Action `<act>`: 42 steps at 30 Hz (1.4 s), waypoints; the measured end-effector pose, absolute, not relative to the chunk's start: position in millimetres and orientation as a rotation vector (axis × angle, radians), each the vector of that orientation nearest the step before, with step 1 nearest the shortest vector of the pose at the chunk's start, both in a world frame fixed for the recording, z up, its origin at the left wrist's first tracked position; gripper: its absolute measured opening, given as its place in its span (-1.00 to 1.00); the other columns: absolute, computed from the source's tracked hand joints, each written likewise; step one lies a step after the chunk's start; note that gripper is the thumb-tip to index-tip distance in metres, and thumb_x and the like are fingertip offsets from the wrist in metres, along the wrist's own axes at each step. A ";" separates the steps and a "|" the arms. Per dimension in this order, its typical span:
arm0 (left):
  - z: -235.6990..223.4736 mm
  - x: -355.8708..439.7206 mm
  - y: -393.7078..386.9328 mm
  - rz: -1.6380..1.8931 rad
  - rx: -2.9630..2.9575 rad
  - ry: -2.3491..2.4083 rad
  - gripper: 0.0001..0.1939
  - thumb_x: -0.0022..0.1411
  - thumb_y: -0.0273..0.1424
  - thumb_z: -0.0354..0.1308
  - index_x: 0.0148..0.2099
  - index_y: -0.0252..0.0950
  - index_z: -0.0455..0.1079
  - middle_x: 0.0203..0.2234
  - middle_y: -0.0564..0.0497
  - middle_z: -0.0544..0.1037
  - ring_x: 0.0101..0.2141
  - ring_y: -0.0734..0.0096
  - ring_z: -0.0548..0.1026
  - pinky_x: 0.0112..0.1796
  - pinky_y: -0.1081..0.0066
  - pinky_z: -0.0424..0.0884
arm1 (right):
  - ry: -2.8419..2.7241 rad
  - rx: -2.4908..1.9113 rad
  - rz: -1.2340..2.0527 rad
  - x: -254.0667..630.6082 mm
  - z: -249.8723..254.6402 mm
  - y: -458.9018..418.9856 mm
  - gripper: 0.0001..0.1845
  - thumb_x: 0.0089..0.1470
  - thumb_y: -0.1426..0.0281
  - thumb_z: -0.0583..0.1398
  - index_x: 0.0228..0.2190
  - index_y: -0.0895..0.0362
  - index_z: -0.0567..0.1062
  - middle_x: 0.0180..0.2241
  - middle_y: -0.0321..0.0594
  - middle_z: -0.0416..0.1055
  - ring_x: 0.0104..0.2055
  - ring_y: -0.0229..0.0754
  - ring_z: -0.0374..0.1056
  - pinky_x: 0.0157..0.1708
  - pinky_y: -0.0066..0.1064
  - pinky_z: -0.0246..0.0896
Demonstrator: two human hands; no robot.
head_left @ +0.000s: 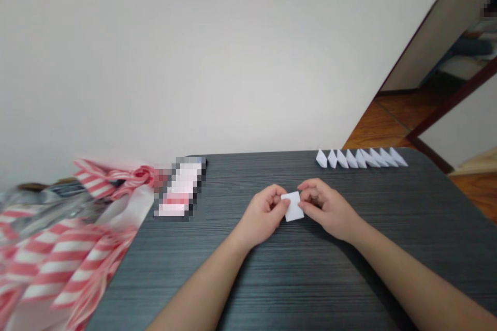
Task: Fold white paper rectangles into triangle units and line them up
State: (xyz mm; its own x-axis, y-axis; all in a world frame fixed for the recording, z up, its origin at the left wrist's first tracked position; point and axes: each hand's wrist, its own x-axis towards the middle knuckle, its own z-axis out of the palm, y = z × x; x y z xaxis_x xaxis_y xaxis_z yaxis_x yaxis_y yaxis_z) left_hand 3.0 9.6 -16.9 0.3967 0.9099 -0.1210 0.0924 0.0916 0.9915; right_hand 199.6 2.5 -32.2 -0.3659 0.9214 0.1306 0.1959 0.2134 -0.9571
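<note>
Our left hand (261,213) and right hand (328,209) pinch a white paper (293,207) together — folded pieces (361,158) sit lined up, clear of them.

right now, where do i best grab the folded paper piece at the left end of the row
Likely best from the left, pinching the top edge of the end folded paper piece: its neighbour in the row of folded paper pieces stands close on the right, and the narrow wedge shape leaves little else to hold.
</note>
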 end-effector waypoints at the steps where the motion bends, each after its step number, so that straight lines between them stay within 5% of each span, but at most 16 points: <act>1: -16.7 3.1 9.6 0.780 1.343 0.999 -0.81 0.25 -0.27 0.12 -0.27 -0.29 0.27 -0.69 0.23 0.27 -0.68 0.62 0.18 -0.60 0.56 0.06 | -1.712 -1.040 1.201 199.5 -33.0 2.8 -0.71 0.18 0.43 0.17 -0.07 0.05 0.25 -0.42 -0.37 0.35 -0.40 -0.25 0.31 -0.35 -0.41 0.23; 8: -11.9 1.3 11.2 0.698 1.412 1.008 -0.76 0.27 -0.25 0.11 -0.25 -0.35 0.41 -0.72 0.18 0.30 -0.68 0.59 0.22 -0.62 0.56 0.07 | -1.944 -1.079 0.959 201.6 -22.7 4.2 -0.96 0.20 0.45 0.17 -0.32 0.09 0.39 -0.43 -0.30 0.37 -0.41 -0.24 0.30 -0.37 -0.41 0.19; 17: -12.2 3.6 10.6 0.824 1.240 1.021 -0.77 0.24 -0.24 0.15 -0.27 -0.34 0.36 -0.76 0.20 0.30 -0.73 0.64 0.17 -0.66 0.60 0.01 | -2.109 -0.914 0.763 206.5 -19.0 1.2 -0.81 0.13 0.44 0.28 -0.18 0.08 0.44 -0.19 -0.15 0.38 -0.31 -0.22 0.30 -0.32 -0.41 0.23; 27: -9.2 2.3 10.6 0.824 1.273 0.974 -0.82 0.24 -0.31 0.15 -0.25 -0.35 0.37 -0.77 0.21 0.30 -0.73 0.64 0.16 -0.64 0.60 0.04 | -2.090 -0.892 0.664 206.6 -15.9 1.7 -0.92 0.24 0.50 0.16 -0.28 0.10 0.45 -0.24 -0.16 0.42 -0.21 -0.18 0.36 -0.20 -0.38 0.24; 42: -5.6 -0.3 10.2 0.704 1.434 0.920 -0.71 0.32 -0.24 0.09 -0.20 -0.37 0.50 -0.71 0.14 0.35 -0.67 0.60 0.24 -0.58 0.57 0.12 | -1.926 -1.146 0.790 200.3 -14.8 3.4 -0.87 0.23 0.46 0.12 -0.38 0.11 0.40 -0.42 -0.26 0.43 -0.41 -0.22 0.32 -0.37 -0.41 0.17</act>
